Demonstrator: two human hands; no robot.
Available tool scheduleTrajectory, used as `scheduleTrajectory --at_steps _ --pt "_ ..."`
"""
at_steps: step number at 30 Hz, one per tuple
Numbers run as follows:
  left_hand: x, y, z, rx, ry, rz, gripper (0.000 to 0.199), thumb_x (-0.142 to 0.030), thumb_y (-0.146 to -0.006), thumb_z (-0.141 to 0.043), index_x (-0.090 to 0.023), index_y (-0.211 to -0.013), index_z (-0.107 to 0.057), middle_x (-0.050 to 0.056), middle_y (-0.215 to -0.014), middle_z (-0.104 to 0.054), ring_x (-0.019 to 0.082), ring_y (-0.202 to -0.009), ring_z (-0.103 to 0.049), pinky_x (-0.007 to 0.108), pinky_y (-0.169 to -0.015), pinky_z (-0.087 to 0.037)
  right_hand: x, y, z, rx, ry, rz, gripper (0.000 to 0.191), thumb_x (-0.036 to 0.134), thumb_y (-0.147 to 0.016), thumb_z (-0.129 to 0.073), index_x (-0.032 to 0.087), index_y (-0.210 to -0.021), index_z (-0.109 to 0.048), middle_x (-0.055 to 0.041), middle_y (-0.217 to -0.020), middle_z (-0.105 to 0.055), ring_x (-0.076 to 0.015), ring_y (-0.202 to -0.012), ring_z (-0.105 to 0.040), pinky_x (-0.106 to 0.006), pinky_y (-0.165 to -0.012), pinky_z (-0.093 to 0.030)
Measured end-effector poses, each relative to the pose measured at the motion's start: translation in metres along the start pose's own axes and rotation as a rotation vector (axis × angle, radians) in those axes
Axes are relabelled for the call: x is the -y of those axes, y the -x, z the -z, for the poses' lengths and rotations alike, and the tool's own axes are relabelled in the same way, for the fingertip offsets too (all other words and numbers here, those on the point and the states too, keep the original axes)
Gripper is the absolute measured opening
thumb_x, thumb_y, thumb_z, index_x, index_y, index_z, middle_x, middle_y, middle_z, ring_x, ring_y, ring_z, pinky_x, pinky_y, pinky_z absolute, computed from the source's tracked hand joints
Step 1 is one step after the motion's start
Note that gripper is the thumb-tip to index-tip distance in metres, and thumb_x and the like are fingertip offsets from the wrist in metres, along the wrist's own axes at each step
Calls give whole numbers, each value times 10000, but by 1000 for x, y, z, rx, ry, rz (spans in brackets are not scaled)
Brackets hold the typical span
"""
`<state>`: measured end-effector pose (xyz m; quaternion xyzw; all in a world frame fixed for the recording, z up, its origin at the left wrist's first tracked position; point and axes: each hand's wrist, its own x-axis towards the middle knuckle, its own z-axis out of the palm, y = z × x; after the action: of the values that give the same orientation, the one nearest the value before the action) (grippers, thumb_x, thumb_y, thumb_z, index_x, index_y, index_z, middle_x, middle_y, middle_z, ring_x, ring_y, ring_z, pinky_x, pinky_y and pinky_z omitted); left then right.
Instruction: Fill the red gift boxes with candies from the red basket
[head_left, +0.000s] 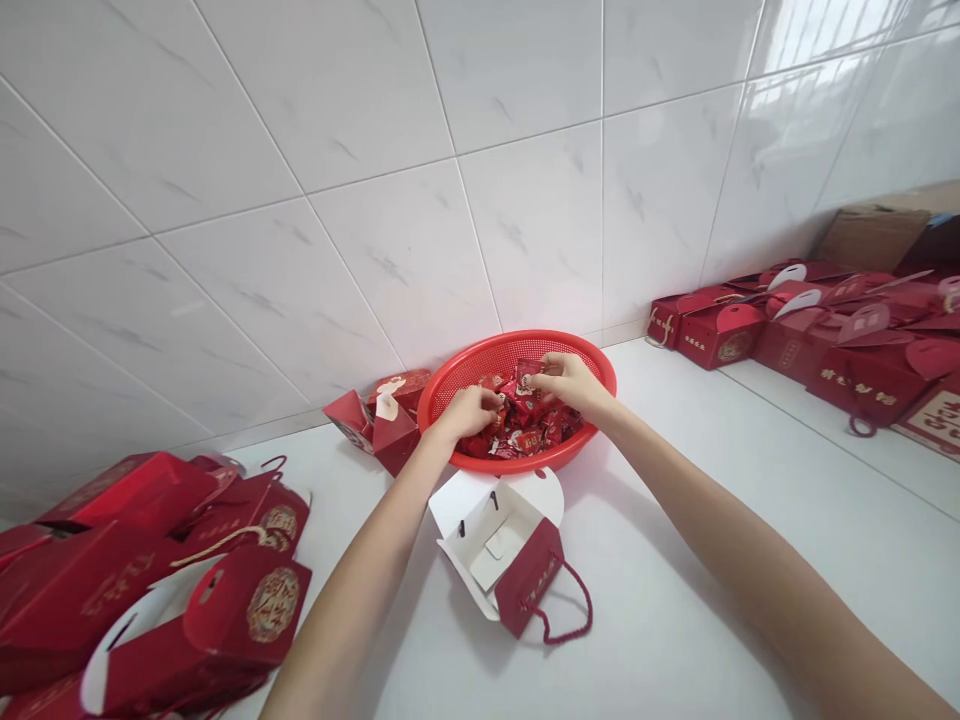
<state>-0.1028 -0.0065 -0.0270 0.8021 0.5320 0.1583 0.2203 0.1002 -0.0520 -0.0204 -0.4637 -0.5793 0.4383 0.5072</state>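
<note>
Against the tiled wall sits a red plastic basket [517, 465] holding many wrapped candies [525, 440] in red packaging. My right hand [566, 382] pinches a dark red candy packet [531, 372] over the far part of the basket. Inside the basket's left side, my left hand [471, 410] has its fingers curled down at the candies; what they grip, if anything, is too small to name. Just in front of the basket an open gift box [487, 560], red outside and white inside, stands with no candies visible in it. Its red cord handle [576, 610] hangs to the right.
Red gift boxes [150, 580] are heaped on the left of the white table [660, 600]. More red boxes [817, 330] line the wall on the right, near a brown cardboard box [870, 238]. A few red boxes [390, 415] lie beside the basket's left rim.
</note>
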Motion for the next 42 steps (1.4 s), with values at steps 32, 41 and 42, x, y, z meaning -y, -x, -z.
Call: scheduleTrajectory --at_steps 32,41,42 --pt "-16 7 -8 -113 530 -233 290 -442 -828 -614 -179 -950 -614 34 -795 -728 187 -716 -679 316 -709 -533 7 9 -1 96 -134 -13 216 233 -654 -720 206 -718 -515 31 -684 -647 -141 -654 -632 -260 -630 -527" --pt "-26 16 -4 413 -81 -120 561 -379 -588 -785 -240 -1130 -740 60 -1192 -734 276 -1014 -678 267 -779 -485 9 2 4 -263 -277 -140 147 231 -720 -583 226 -844 -503 15 -725 -632 -146 -573 -610 -277 -530 -528" --pt "-27 16 -4 430 -101 -109 627 -378 -588 -779 -253 -1199 -714 64 -1264 -705 290 -1070 -664 273 -802 -485 9 1 4 -267 -280 -144 162 226 -716 -584 224 -862 -513 10 -723 -636 -147 -574 -605 -276 -524 -530"
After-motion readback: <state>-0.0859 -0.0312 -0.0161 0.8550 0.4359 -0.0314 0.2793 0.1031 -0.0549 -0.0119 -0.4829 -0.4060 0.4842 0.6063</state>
